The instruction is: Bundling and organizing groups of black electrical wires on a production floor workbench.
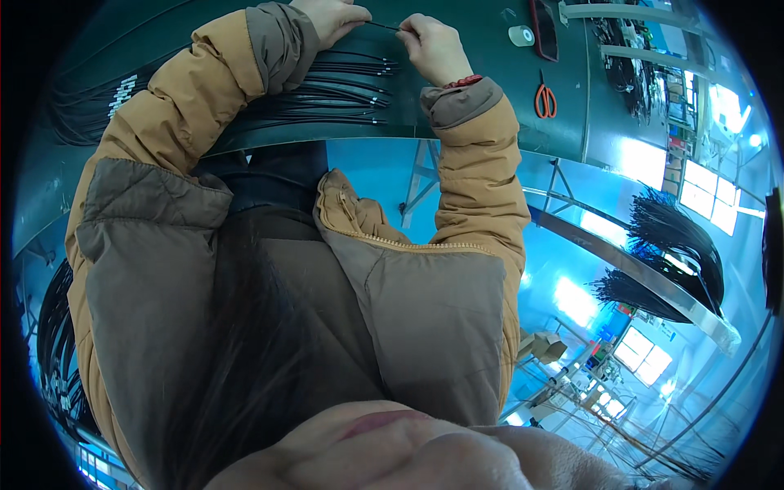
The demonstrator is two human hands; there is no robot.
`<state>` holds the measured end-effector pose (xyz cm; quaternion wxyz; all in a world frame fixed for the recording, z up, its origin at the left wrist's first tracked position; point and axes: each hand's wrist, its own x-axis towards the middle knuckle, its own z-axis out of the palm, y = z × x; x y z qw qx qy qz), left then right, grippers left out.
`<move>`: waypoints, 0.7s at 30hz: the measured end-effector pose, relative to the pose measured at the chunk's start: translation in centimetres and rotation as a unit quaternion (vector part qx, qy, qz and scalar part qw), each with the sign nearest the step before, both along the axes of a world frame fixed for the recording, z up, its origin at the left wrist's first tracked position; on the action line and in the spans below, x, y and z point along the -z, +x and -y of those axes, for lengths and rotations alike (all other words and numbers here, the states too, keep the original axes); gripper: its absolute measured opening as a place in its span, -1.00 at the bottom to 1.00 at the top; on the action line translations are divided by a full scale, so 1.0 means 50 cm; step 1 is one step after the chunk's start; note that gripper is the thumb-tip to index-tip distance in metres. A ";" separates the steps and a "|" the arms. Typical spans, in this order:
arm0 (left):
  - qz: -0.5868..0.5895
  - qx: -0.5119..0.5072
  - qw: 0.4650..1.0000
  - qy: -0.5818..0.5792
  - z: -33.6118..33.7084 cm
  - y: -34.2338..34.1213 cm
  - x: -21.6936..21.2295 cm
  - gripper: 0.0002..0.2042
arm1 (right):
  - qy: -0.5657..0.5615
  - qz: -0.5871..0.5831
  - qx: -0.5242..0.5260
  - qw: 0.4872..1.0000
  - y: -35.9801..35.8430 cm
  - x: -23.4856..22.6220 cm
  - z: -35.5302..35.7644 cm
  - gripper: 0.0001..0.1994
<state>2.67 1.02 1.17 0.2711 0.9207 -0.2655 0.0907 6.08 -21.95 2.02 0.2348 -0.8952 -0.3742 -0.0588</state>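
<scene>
The held cable [382, 25] is black, the table [506, 90] green, scissors [542, 91] orange-handled.

Passable over the smooth green tabletop [567, 122] between the right hand [433, 51] and a squat white roll [520, 36]; obstructed nearer the body by orange-handled scissors [545, 103] and long black cables [339, 91], toward the left hand [331, 22] by a thin dark strand [381, 25].

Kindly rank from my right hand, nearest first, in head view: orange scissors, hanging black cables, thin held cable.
1. Thin held cable, pinched by your right hand.
2. Orange scissors, on the table, right side.
3. Hanging black cables, far right.
</scene>
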 end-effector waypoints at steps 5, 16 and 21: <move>0.022 0.000 0.999 0.024 -0.003 -0.002 -0.008 -0.84 | -0.051 0.034 -0.010 0.998 -0.005 -0.003 -0.004 -0.87; -0.033 -0.034 0.998 0.044 0.000 -0.012 -0.012 -0.82 | 0.055 -0.090 -0.001 0.994 -0.018 -0.007 -0.004 -0.90; -0.018 -0.027 0.999 -0.014 -0.001 -0.009 0.005 -0.83 | 0.017 0.024 -0.023 0.999 -0.010 0.009 -0.002 -0.92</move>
